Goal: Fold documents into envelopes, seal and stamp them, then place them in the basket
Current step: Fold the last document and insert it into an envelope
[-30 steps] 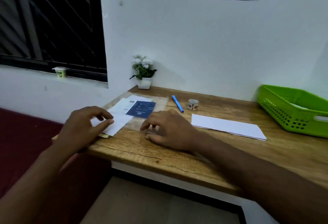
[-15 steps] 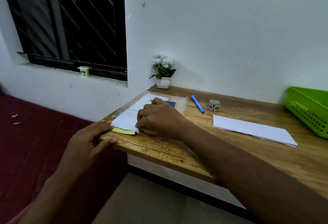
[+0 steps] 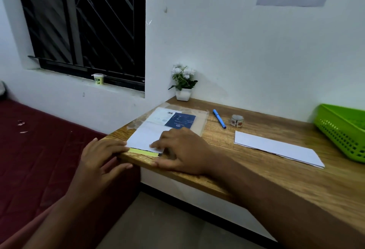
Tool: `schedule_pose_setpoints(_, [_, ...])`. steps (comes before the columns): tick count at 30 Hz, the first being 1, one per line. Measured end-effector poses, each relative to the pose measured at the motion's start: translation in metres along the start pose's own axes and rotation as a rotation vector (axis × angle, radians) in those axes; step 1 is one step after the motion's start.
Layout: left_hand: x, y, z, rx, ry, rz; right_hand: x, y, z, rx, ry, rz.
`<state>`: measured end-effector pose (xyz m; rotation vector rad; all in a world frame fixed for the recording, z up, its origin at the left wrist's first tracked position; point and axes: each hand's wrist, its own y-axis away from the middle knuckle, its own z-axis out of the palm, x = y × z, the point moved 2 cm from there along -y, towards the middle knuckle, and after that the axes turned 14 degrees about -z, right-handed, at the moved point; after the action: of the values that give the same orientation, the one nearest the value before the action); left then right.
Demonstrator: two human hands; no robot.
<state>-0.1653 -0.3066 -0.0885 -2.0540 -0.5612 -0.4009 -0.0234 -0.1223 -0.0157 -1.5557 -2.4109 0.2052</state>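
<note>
A white document sheet (image 3: 147,137) lies on a clear plastic sleeve (image 3: 199,119) at the table's left corner, over a printed page with a dark blue panel (image 3: 180,121). A yellow strip (image 3: 142,151) shows under its near edge. My right hand (image 3: 181,151) lies flat on the sheet's near right part, fingers spread and pressing. My left hand (image 3: 100,160) is at the table's corner edge, fingertips touching the sheet's near left corner. White envelopes (image 3: 276,148) lie to the right. The green basket (image 3: 343,130) stands at the far right.
A blue pen (image 3: 219,119) and a roll of stamps (image 3: 237,120) lie behind the envelopes. A small potted white flower (image 3: 183,83) stands in the back corner against the wall. A dark red bed (image 3: 35,150) is left of the wooden table (image 3: 296,179).
My right hand slid left onto the sheet, then toward its near edge. My left hand dropped off the paper to the table corner and now touches the sheet's corner. The view shifted left.
</note>
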Motion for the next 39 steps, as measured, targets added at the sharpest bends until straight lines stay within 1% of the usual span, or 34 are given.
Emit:
schedule_pose_setpoints(4, [0.009, 0.007, -0.007, 0.046, -0.022, 0.094, -0.027, 0.008, 0.0, 0.007, 0.095, -0.021])
schedule_pose_setpoints(8, [0.037, 0.015, -0.018, 0.078, -0.02, 0.175, -0.049, 0.022, -0.005, 0.117, 0.242, -0.057])
schedule_pose_setpoints(10, [0.058, 0.019, -0.024, 0.073, 0.022, 0.183, -0.055, 0.034, -0.017, 0.185, 0.202, -0.05])
schedule_pose_setpoints(12, [0.081, 0.022, -0.033, 0.022, 0.172, 0.146, -0.056, 0.052, -0.035, 0.295, 0.147, -0.033])
schedule_pose_setpoints(14, [0.105, 0.017, -0.04, -0.115, 0.418, 0.059, -0.054, 0.073, -0.058, 0.443, 0.096, -0.005])
schedule_pose_setpoints(15, [0.117, 0.011, -0.042, -0.195, 0.5, 0.044, -0.05, 0.084, -0.071, 0.518, 0.043, 0.011])
schedule_pose_setpoints(16, [0.127, 0.002, -0.042, -0.276, 0.531, 0.065, -0.046, 0.093, -0.084, 0.587, -0.024, 0.028])
schedule_pose_setpoints(18, [0.146, -0.024, -0.037, -0.436, 0.477, 0.157, -0.035, 0.11, -0.108, 0.707, -0.139, 0.078])
schedule_pose_setpoints(20, [0.165, -0.052, -0.022, -0.587, 0.379, 0.204, -0.016, 0.122, -0.125, 0.819, -0.229, 0.143])
schedule_pose_setpoints(23, [0.191, -0.086, 0.02, -0.827, 0.348, 0.179, 0.011, 0.14, -0.137, 0.939, -0.382, 0.217])
schedule_pose_setpoints(25, [0.206, -0.099, 0.053, -0.902, 0.261, 0.181, 0.027, 0.155, -0.138, 0.978, -0.472, 0.288])
schedule_pose_setpoints(27, [0.218, -0.105, 0.081, -0.894, 0.109, 0.207, 0.039, 0.169, -0.136, 1.015, -0.549, 0.376])
schedule_pose_setpoints(30, [0.236, -0.11, 0.111, -0.862, 0.008, 0.237, 0.052, 0.19, -0.134, 1.071, -0.647, 0.504])
schedule_pose_setpoints(32, [0.246, -0.116, 0.119, -0.737, -0.038, 0.273, 0.06, 0.2, -0.132, 1.124, -0.761, 0.588])
schedule_pose_setpoints(34, [0.258, -0.124, 0.117, -0.591, -0.058, 0.31, 0.065, 0.21, -0.135, 1.17, -0.96, 0.652])
schedule_pose_setpoints(36, [0.269, -0.133, 0.112, -0.472, -0.063, 0.38, 0.067, 0.218, -0.142, 1.124, -1.106, 0.685])
schedule_pose_setpoints(39, [0.281, -0.145, 0.109, -0.388, -0.152, 0.477, 0.065, 0.227, -0.154, 1.036, -1.18, 0.643])
